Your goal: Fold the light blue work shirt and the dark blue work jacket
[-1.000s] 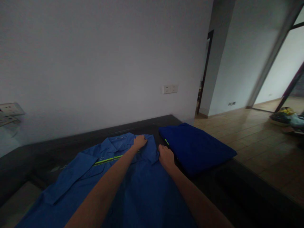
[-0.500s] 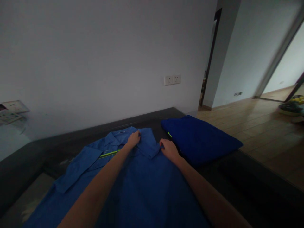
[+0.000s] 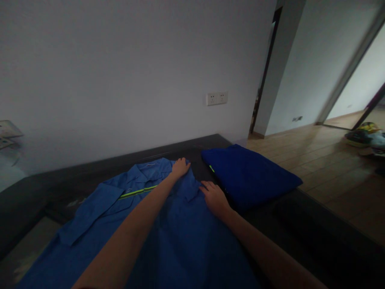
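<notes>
A blue short-sleeved work shirt (image 3: pixel 183 233) with a yellow-green stripe across its chest lies spread on the dark surface, its collar toward the wall. My left hand (image 3: pixel 180 166) rests on the shirt's far edge, right of the collar, fingers stretched over the fabric. Lower and to the right, my right hand (image 3: pixel 215 196) lies on the shirt beside the sleeve's end, palm down with its fingers extended. Both forearms cover parts of the shirt. Just beyond my right hand is a folded, deeper blue garment (image 3: pixel 252 174) with a small yellow-green mark.
The dark surface (image 3: pixel 303 228) runs along a pale wall (image 3: pixel 135 80) that carries a double socket (image 3: pixel 217 98). Further wall sockets (image 3: pixel 9 130) are at the left. A wooden floor (image 3: pixel 319 152) stretches away on the right, with a pile of items (image 3: pixel 365 134) on it.
My left hand has shifted right along the shirt's far edge. The fingers of both hands, curled on the fabric before, now lie straighter. The view has turned slightly right.
</notes>
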`<state>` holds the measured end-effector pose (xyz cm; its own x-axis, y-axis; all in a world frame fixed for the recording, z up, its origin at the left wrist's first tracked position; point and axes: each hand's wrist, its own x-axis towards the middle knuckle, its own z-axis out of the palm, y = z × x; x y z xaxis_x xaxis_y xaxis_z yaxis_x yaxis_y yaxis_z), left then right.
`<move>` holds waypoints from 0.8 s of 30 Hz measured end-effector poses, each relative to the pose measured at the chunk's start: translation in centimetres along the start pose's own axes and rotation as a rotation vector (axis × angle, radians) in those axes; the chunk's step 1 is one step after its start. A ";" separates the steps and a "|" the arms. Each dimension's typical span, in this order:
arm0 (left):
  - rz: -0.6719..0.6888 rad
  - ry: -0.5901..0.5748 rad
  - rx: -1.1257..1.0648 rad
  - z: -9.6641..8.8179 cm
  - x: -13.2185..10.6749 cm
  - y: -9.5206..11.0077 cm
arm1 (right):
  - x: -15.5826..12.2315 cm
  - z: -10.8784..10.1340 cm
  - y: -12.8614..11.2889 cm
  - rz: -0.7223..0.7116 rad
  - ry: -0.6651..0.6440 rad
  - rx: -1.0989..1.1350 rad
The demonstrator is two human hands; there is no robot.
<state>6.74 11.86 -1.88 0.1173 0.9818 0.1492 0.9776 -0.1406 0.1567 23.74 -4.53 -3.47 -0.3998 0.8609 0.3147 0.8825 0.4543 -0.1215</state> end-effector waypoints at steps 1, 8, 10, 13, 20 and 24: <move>-0.028 0.002 -0.009 0.3 0.5 0.2 | 0.0 0.1 -0.1 -0.023 0.005 0.001; -0.070 0.023 -0.047 0.6 2.2 -0.2 | 0.3 0.6 0.1 -0.098 -0.037 0.036; -0.068 0.040 -0.026 0.5 1.9 -0.7 | 0.4 0.6 0.1 -0.097 -0.054 0.028; -0.058 0.051 0.022 0.4 0.9 -1.6 | 0.5 0.5 0.1 -0.093 -0.068 0.019; 0.024 0.085 0.089 0.0 -0.8 -2.2 | 0.6 0.2 0.0 -0.099 -0.062 0.009; 0.050 0.132 0.097 -0.3 -1.2 -1.5 | 0.6 0.2 -0.1 -0.099 -0.055 0.016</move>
<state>5.05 10.81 -1.99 0.1479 0.9478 0.2824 0.9842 -0.1692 0.0522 23.39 -4.02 -3.46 -0.4979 0.8229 0.2736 0.8344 0.5406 -0.1074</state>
